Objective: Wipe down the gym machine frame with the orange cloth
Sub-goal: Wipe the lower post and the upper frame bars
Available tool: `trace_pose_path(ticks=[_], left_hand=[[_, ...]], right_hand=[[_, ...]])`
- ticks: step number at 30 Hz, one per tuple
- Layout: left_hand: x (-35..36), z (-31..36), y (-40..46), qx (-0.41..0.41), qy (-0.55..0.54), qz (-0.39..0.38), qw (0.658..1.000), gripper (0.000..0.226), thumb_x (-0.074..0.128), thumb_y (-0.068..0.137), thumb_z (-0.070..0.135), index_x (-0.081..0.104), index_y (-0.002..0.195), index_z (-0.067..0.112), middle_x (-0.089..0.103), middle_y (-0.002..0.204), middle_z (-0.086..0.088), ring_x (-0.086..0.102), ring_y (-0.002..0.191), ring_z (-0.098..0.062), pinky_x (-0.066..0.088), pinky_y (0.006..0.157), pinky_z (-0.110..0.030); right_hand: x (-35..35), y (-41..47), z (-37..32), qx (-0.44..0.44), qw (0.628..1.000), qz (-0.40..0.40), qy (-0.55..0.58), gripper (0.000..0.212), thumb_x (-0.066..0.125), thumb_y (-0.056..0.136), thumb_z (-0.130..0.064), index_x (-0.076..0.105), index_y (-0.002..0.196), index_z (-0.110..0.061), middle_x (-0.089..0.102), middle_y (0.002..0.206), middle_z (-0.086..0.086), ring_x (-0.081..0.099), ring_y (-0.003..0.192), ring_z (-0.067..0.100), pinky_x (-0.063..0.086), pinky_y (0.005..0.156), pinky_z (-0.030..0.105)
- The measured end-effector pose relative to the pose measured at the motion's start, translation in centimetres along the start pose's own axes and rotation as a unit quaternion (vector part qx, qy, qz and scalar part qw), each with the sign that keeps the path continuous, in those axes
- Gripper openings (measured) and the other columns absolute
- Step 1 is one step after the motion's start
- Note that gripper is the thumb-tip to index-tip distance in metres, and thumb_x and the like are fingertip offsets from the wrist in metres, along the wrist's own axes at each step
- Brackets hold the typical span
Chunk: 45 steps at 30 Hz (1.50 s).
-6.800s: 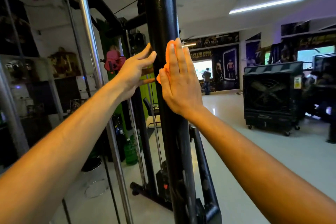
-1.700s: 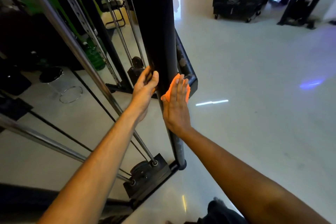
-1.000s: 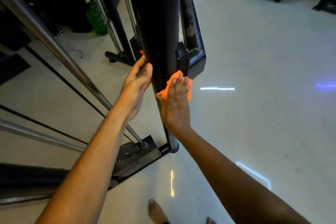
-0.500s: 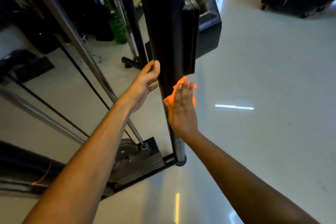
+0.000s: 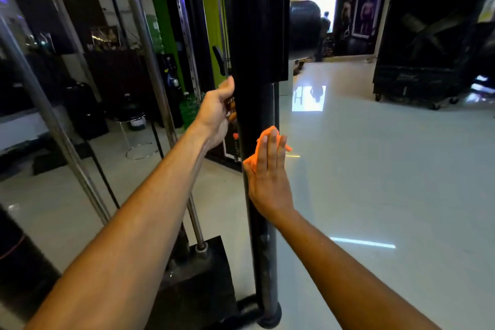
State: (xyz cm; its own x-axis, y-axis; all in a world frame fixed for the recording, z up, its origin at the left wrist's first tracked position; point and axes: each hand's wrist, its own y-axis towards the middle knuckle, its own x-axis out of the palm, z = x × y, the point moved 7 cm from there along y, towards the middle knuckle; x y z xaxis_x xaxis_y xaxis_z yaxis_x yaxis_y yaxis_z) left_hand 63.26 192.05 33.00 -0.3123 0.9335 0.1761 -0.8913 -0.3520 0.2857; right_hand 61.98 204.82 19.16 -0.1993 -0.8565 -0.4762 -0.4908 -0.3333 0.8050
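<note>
A black upright post of the gym machine frame runs from the top of the view down to the floor. My right hand lies flat with straight fingers against the post's right side and presses the orange cloth onto it; the cloth shows above and left of my fingertips. My left hand grips the post's left side a little higher, its thumb up against the post and its fingers curled behind it out of sight.
Chrome guide rods slant down on the left to a black base plate. A large black wheeled fan unit stands at the right. Glossy pale floor spreads to the right. A person stands far off by the doorway.
My view has lifted from the floor toward the room. My left hand has moved up the post; my right hand with the cloth stays pressed low on its right side.
</note>
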Motion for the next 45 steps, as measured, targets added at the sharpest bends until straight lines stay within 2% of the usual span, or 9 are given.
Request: trace_pose_path(ticks=[4, 9, 14, 18, 23, 29, 34, 40, 45], left_hand=[[0.1, -1.0, -0.2, 0.038, 0.018, -0.004, 0.999, 0.014, 0.051, 0.113, 0.030, 0.064, 0.118, 0.031, 0.074, 0.092, 0.024, 0.070, 0.086, 0.007, 0.053, 0.085, -0.023], [-0.3, -2.9, -1.2, 0.054, 0.080, -0.010, 0.995, 0.017, 0.059, 0.110, 0.039, 0.062, 0.126, 0.043, 0.067, 0.117, 0.015, 0.062, 0.100, -0.005, 0.047, 0.088, -0.032], [-1.5, -5.8, -2.4, 0.040, 0.074, -0.014, 0.996, 0.055, 0.065, 0.105, 0.046, 0.049, 0.157, 0.037, 0.063, 0.148, 0.005, 0.057, 0.138, -0.019, 0.046, 0.095, -0.034], [-1.7, -5.7, -2.2, 0.038, 0.084, -0.034, 0.995, 0.043, 0.064, 0.106, 0.041, 0.057, 0.148, 0.041, 0.072, 0.110, 0.022, 0.065, 0.110, -0.004, 0.045, 0.095, -0.031], [-2.9, -7.4, -2.2, 0.052, 0.103, -0.040, 0.993, 0.060, 0.069, 0.104, 0.041, 0.045, 0.160, 0.043, 0.055, 0.153, 0.012, 0.058, 0.135, -0.014, 0.046, 0.114, -0.038], [-3.9, -13.2, -4.9, -0.010, 0.109, -0.006, 0.994, 0.035, 0.063, 0.107, 0.038, 0.057, 0.140, 0.050, 0.072, 0.121, 0.027, 0.066, 0.116, -0.007, 0.047, 0.118, -0.043], [-4.8, -17.1, -5.8, -0.041, 0.082, -0.005, 0.996, 0.042, 0.062, 0.107, 0.050, 0.053, 0.147, 0.047, 0.057, 0.155, 0.010, 0.059, 0.140, -0.019, 0.043, 0.122, -0.051], [-5.0, -21.7, -6.7, -0.032, 0.075, 0.027, 0.996, 0.058, 0.066, 0.102, 0.054, 0.055, 0.153, 0.028, 0.071, 0.129, 0.012, 0.066, 0.124, -0.015, 0.042, 0.123, -0.046], [-4.8, -22.0, -6.6, -0.016, 0.073, 0.032, 0.997, 0.058, 0.067, 0.102, 0.055, 0.058, 0.151, 0.026, 0.070, 0.141, 0.004, 0.066, 0.130, -0.020, 0.044, 0.122, -0.048]], right_hand=[[-1.7, 4.2, -1.7, 0.003, 0.999, 0.053, 0.012, 0.085, 0.050, 0.116, -0.034, -0.007, 0.173, -0.008, -0.018, 0.181, 0.008, -0.018, 0.167, 0.033, 0.021, 0.132, 0.064], [0.1, 0.0, 0.2, -0.004, 0.999, 0.046, 0.012, 0.087, 0.051, 0.116, -0.037, -0.011, 0.173, -0.015, -0.019, 0.181, 0.004, -0.018, 0.167, 0.030, 0.039, 0.125, 0.062], [0.9, -1.8, 1.0, 0.001, 1.000, 0.016, 0.019, 0.089, 0.051, 0.116, -0.037, -0.016, 0.172, -0.019, -0.026, 0.180, -0.001, -0.020, 0.167, 0.028, 0.038, 0.125, 0.064], [-0.8, 1.3, -0.1, 0.010, 0.998, 0.049, 0.030, 0.086, 0.052, 0.116, -0.033, -0.010, 0.173, -0.017, -0.021, 0.181, -0.003, -0.018, 0.168, 0.024, 0.040, 0.125, 0.063], [1.8, -3.2, 2.0, -0.003, 0.999, 0.049, 0.011, 0.087, 0.053, 0.116, -0.036, -0.008, 0.173, -0.016, -0.017, 0.182, 0.002, -0.015, 0.168, 0.030, 0.047, 0.120, 0.060], [3.8, -5.9, 3.0, 0.016, 0.998, 0.055, 0.036, 0.083, 0.049, 0.117, -0.034, -0.009, 0.173, -0.013, -0.016, 0.182, 0.006, -0.017, 0.167, 0.032, 0.043, 0.122, 0.062], [3.6, -3.9, 2.4, 0.022, 0.994, 0.098, 0.047, 0.078, 0.050, 0.117, -0.028, 0.001, 0.173, -0.005, -0.007, 0.182, 0.013, -0.013, 0.168, 0.036, 0.032, 0.128, 0.062], [9.0, -15.6, 8.0, 0.043, 0.998, 0.006, 0.043, 0.089, 0.054, 0.115, -0.036, -0.011, 0.173, -0.018, -0.015, 0.182, 0.002, -0.010, 0.169, 0.032, 0.057, 0.108, 0.058], [7.8, -12.5, 6.8, 0.061, 0.994, 0.030, 0.083, 0.080, 0.049, 0.116, -0.035, 0.000, 0.173, -0.008, -0.013, 0.182, 0.004, -0.013, 0.168, 0.028, 0.035, 0.129, 0.049]])
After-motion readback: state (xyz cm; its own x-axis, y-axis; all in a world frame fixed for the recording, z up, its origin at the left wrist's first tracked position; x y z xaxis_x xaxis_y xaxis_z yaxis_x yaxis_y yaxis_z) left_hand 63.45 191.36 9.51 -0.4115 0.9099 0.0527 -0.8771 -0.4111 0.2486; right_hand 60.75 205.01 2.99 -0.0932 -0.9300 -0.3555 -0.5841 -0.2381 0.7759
